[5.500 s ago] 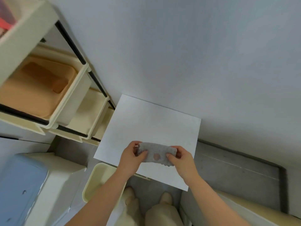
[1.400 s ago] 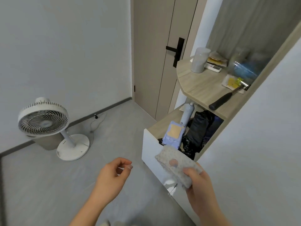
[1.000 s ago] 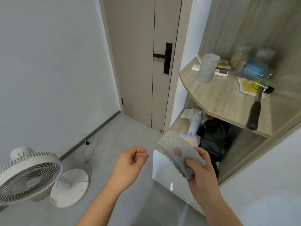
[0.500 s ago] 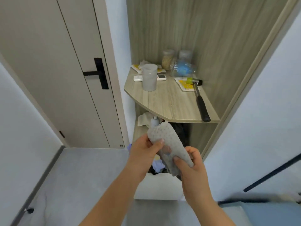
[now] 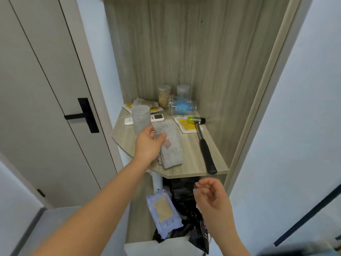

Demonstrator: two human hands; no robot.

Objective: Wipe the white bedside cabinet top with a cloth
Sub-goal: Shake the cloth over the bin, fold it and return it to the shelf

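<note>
left hand (image 5: 147,145) pins the cloth (image 5: 170,143) on the wooden shelf (image 5: 191,159) (beside the hammer (image 5: 204,146)); right hand (image 5: 212,198) empty, fingers loosely curled.

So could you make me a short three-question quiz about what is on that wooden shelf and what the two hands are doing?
1. True or false: the right hand holds the cloth.
2. Which thing lies along the right part of the wooden shelf? A) a hammer B) a kettle C) a shoe
3. Fill in: the cloth lies on the shelf between the translucent ____ and the hammer.

Key
1. False: the left hand is on the cloth, fingers over its left edge, and the right hand hangs empty below the shelf.
2. A
3. cup
</note>
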